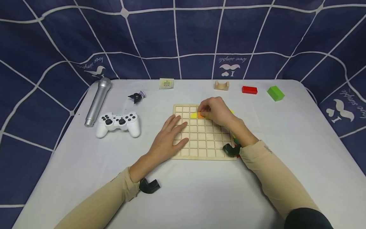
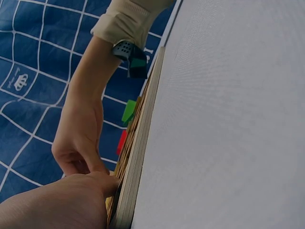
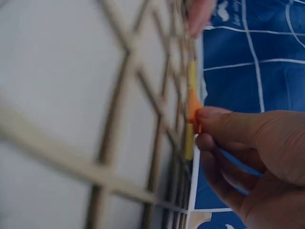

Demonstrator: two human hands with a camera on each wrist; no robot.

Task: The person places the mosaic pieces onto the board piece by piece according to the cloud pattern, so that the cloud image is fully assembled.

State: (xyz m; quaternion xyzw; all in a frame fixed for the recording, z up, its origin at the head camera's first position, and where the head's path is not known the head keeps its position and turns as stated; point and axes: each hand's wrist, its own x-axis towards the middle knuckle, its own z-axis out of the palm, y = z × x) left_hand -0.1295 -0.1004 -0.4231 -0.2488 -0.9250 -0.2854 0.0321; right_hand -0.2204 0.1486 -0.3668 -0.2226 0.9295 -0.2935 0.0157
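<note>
I see the right hand [image 1: 216, 110] pinching the orange piece [image 1: 200, 115]. Leftward, the left hand [image 1: 168, 137] lies spread on the board [image 1: 201, 136].

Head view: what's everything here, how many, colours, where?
board: one, beige, centre
tile: one, orange, at board
tiles: two-plus, yellow, at board
pieces: count unclear, multicoloured, board's right
microphone: one, silver, back left
controller: one, white, left
trinket: one, dark, behind controller
card: one, yellowish, back edge
cradle: one, tan, back edge
blocks: two, red/green, back right
table: one, white, beneath
backdrop: one, navy-white, behind
sleeves: two, tan, forearms
gadgets: two, black, wrists
hands: two, bare, board
</note>
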